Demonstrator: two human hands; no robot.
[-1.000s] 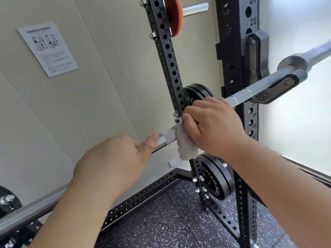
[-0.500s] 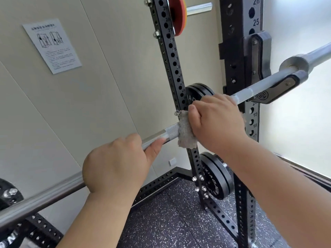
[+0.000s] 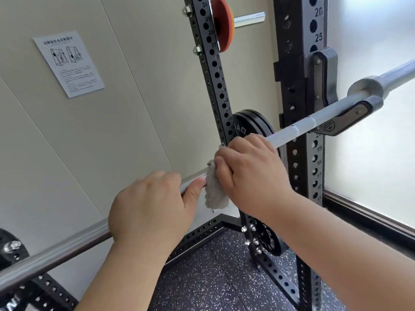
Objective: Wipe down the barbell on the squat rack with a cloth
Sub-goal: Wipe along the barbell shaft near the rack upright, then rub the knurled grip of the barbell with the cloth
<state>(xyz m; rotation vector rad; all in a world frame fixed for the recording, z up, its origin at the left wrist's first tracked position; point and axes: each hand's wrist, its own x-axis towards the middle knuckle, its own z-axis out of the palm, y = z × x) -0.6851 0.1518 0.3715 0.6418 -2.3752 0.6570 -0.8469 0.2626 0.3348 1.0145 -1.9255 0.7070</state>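
- My right hand (image 3: 251,173) is curled round the cloth (image 3: 215,191), clamping it onto the bar (image 3: 289,133); my left hand (image 3: 150,209) grips the bare bar just left of it, thumb (image 3: 194,189) lying along the steel and touching the cloth's edge
- The bar runs from near left up to far right, where it sits in the hook (image 3: 336,124) of the rack (image 3: 215,70)
- Risk: a wipe toward the left would run the cloth into my thumb; I'd judge the left hand must shift first
- Risk: most of the cloth hangs loose below my fist; on the rough knurled stretch it could snag and drag out of my hold
- Risk: the bar may roll in the hook if I twist hard; my left grip is what steadies it
- Risk: my right knuckles sit near the far upright and its black plates (image 3: 251,124); a long push right could knock them
- Underfoot is dark speckled rubber floor (image 3: 202,277); a pale panelled wall (image 3: 112,131) with a printed notice (image 3: 68,63) stands far left; a frosted window (image 3: 370,153) glows on the right
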